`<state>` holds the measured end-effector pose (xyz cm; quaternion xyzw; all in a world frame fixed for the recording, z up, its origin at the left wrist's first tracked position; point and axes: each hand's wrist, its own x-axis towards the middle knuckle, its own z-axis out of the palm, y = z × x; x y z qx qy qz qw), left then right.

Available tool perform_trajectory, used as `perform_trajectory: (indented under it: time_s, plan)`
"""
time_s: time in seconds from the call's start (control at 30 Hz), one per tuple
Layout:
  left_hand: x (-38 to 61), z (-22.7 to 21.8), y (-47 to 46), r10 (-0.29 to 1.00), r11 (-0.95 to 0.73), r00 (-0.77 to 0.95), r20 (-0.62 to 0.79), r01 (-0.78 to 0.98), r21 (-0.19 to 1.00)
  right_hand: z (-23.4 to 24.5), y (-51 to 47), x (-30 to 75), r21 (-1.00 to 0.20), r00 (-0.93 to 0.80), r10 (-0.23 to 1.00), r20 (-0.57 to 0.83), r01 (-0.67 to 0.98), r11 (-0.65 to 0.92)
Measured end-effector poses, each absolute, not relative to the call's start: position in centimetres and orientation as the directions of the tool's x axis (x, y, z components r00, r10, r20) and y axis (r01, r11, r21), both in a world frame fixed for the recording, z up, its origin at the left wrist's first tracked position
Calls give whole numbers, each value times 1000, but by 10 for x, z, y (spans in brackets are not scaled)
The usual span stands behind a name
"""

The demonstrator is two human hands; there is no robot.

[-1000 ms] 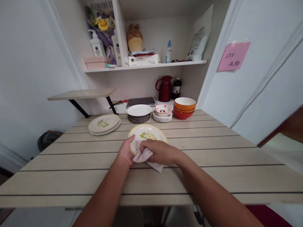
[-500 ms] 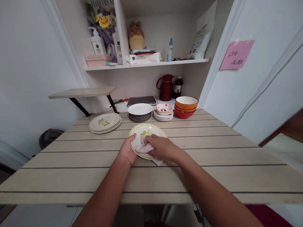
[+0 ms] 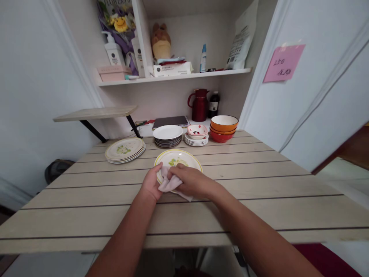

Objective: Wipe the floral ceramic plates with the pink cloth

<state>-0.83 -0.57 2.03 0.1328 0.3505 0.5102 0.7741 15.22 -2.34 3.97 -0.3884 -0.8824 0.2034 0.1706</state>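
Note:
A white plate with a yellow rim and a green leafy print is tilted slightly above the table, near its middle. My left hand grips its left edge, thumb on top and the other fingers hidden beneath. In my right hand is a crumpled pale pink cloth, pressed on the lower left of the plate's face. The cloth hangs over the near rim, close to my left thumb.
Matching plates are stacked at the left, below a small raised shelf. Dark-sided plates with a white one on top, small dishes and orange and red bowls line the back. Behind them stands a red jug.
My right hand has slid the cloth across the plate toward its lower left rim, baring more of the print. My left hand keeps its grip. The whole view has shifted slightly.

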Motion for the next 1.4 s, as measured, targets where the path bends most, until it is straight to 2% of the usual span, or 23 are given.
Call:
perform_trajectory:
  time_s: [0.17, 0.27, 0.43, 0.7, 0.9, 1.03, 1.13, 1.3, 1.4]
  plan:
    - [-7, 19, -5, 901, 408, 192, -389, -682, 608, 38, -19, 158, -393, -521, 846, 114, 758, 520]
    - [-5, 21, -6, 905, 405, 199, -376, -674, 618, 37, -16, 164, -365, -502, 859, 104, 784, 502]
    - [-4, 23, -7, 906, 403, 199, -372, -669, 625, 40, -16, 168, -366, -549, 831, 90, 758, 540]
    - [-7, 20, -6, 894, 427, 211, -395, -666, 611, 42, -20, 157, -456, -643, 756, 128, 639, 620]
    - [-5, 18, -4, 902, 416, 224, -370, -681, 603, 36, -8, 165, -400, -382, 919, 100, 830, 389]
    - [-4, 19, -5, 899, 423, 233, -371, -683, 595, 33, -2, 172, -364, -237, 966, 99, 895, 257]
    - [-4, 19, -6, 899, 423, 239, -367, -692, 585, 33, -8, 164, -363, -267, 957, 113, 885, 290]
    - [-5, 20, -5, 901, 409, 219, -374, -715, 567, 33, -21, 139, -401, -452, 874, 178, 778, 484]
    - [-5, 20, -5, 907, 396, 215, -363, -728, 560, 33, -14, 143, -422, -372, 909, 186, 805, 416]
